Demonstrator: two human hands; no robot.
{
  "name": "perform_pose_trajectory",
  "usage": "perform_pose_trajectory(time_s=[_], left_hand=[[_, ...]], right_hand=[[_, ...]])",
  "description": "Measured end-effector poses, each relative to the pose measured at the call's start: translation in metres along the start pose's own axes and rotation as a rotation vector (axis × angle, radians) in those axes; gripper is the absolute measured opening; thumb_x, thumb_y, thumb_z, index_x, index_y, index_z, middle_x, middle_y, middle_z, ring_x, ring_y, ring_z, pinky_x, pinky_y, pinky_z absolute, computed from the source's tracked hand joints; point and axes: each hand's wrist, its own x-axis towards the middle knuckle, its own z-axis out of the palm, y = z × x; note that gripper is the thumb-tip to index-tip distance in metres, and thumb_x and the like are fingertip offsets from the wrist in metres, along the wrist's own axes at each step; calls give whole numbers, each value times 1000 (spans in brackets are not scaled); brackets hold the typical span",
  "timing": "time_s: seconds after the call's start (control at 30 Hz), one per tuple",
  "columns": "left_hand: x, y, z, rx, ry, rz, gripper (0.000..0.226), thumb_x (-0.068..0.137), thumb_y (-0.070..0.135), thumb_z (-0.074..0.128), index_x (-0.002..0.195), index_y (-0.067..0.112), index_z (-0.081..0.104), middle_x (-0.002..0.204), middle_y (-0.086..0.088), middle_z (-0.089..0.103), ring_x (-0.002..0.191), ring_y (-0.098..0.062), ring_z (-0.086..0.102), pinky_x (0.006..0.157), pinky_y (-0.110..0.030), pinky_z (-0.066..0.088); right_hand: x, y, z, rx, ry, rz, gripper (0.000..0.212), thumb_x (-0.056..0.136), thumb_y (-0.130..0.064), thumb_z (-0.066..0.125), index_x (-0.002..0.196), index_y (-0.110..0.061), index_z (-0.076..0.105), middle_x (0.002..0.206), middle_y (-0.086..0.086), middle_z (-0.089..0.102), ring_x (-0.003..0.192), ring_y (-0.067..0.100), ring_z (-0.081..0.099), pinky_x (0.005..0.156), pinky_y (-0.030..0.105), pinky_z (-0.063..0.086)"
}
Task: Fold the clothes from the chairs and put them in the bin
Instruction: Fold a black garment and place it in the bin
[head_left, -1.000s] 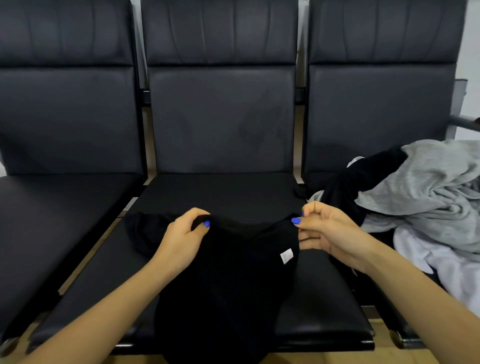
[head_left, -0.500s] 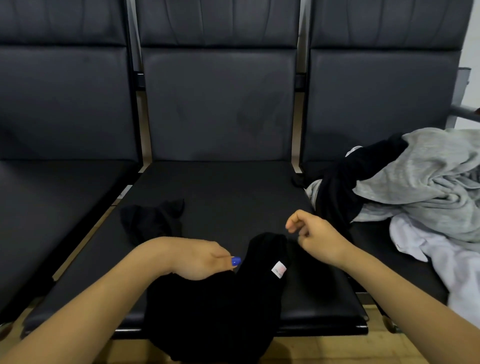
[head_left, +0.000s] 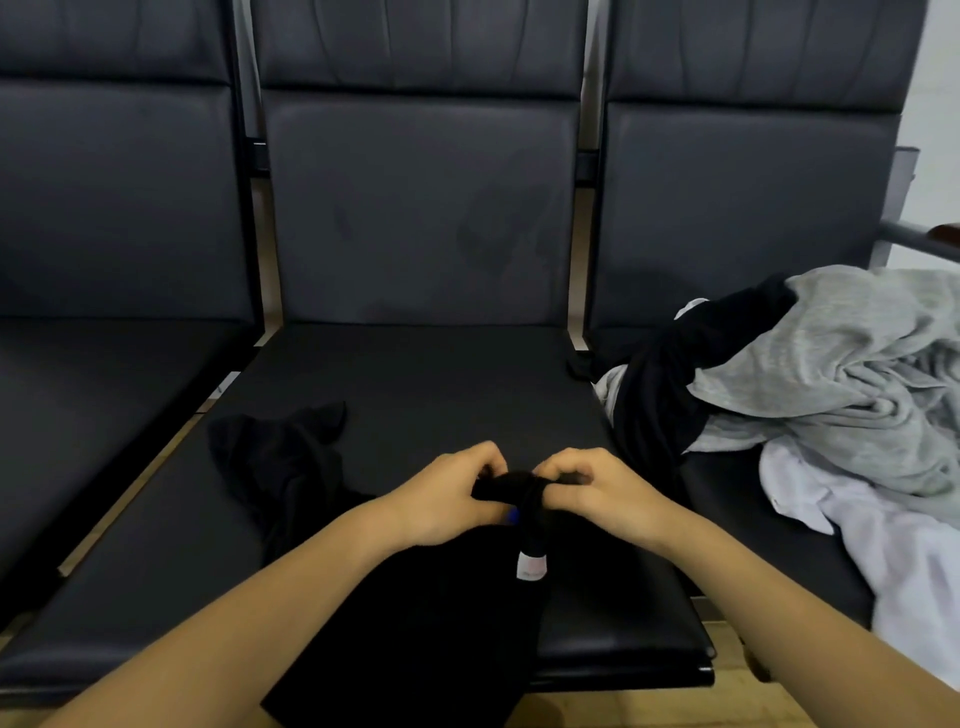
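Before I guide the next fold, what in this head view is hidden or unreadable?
- Bin: not in the head view.
- Black garment: type unclear; dark on dark, lower part cut off by the bottom edge.
- White tag: print too small.
- Left hand and right hand: fingertips buried in bunched cloth.
- Pile under the grey garment: item count hidden; right edge cuts it.

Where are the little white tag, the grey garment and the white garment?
White tag (head_left: 531, 565), head view, middle of the label.
Grey garment (head_left: 852, 364), head view, its crumpled middle.
White garment (head_left: 893, 530), head view, its upper folds.
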Motion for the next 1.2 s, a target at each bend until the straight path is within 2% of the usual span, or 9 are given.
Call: perform_pose_trajectory(time_s=[0.17,0.23,0.37,0.5,0.63,0.77,0.9,1.0,1.2], left_hand=[[-2,-1,-5,-373,173,-37,29,83,19,73,73,15,47,56,11,52,54,-2,47,55,-18,38],[-6,-1,-9,-585,206,-106,30,83,17,73,70,15,46,59,9,54,57,-6,53,55,-19,41],[-17,0,-21,-834,198,-187,34,74,34,74,91,10,57,85,-9,62,81,-22,62,77,-34,49],[-20,1,-28,-793,219,-293,51,80,63,52,77,13,56,64,0,52,53,-10,46,52,-24,31],[-22,-6,-31,-896,238,-387,61,91,65,36,70,14,62,61,-1,52,46,-10,40,45,-22,28],[-20,-13,-33,-892,254,-386,60,96,55,38,108,4,67,80,-8,60,49,-11,47,40,-21,31],[-24,-17,-34,-793,271,-308,56,89,56,45,100,3,60,67,-4,55,49,-11,50,42,-20,38],[-30,-20,-35,-727,298,-277,43,81,52,55,83,9,50,67,-5,49,50,-11,49,43,-21,40],[-39,-26,-35,-723,263,-250,29,74,39,66,65,12,63,67,-2,63,58,-14,57,55,-29,40]], right_hand=[[-3,-15,-6,397,69,-26,38,60,-17,53,79,13,65,70,-3,69,67,6,60,65,16,46],[-4,-15,-10,496,84,-16,38,61,-16,50,82,11,67,73,-2,71,69,4,62,65,14,46],[-5,-15,-13,675,98,48,17,63,-18,64,60,-14,48,75,14,51,74,24,54,73,33,46],[-5,-9,-15,742,139,102,23,82,-5,68,78,-16,48,71,4,53,67,15,56,68,31,47],[-9,-5,-22,804,105,159,30,79,-8,68,109,-7,63,84,5,69,77,14,67,71,30,57],[-16,-4,-32,843,42,215,37,74,-15,66,110,-4,68,97,15,71,83,20,70,69,30,59],[-21,0,-41,801,12,261,32,80,-3,65,112,-3,66,85,15,71,73,19,70,65,27,59],[-24,2,-39,659,-13,320,25,85,-12,66,108,-3,67,87,15,71,72,20,68,63,27,58],[-23,3,-24,386,-5,342,23,90,-17,66,110,-6,61,83,10,64,59,14,60,49,24,51]])
